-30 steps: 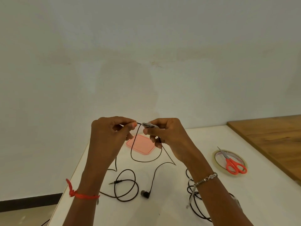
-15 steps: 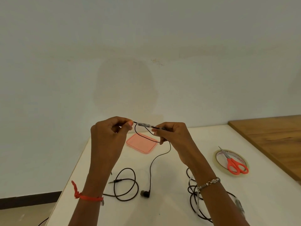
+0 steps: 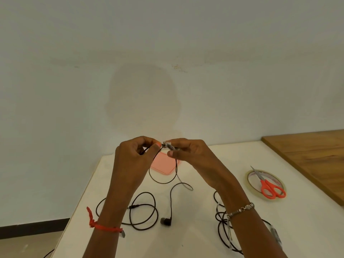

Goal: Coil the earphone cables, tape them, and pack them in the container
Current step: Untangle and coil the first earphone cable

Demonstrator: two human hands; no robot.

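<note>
The left hand (image 3: 134, 157), a red thread (image 3: 100, 224) around its wrist, is raised over the white table (image 3: 186, 241) and pinches the black earphone cable (image 3: 171, 202) between thumb and fingertips. From that pinch the cable drops in a loop, while more of it lies in loose rings on the near left of the table, ending in an earbud (image 3: 165, 221). Behind the hanging loop, farther back, lies the flat pink container (image 3: 163, 165). The right hand (image 3: 191, 155), wearing a bracelet (image 3: 242, 208), grips a small grey piece (image 3: 168, 145) on the cable, its fingertips almost touching the left hand's. Below the right forearm a second cable (image 3: 220, 226) lies bunched on the table. Farther right sits a tape roll (image 3: 248, 181) with orange-handled scissors (image 3: 263, 182) resting across it, beside a wooden surface (image 3: 316, 151).
</note>
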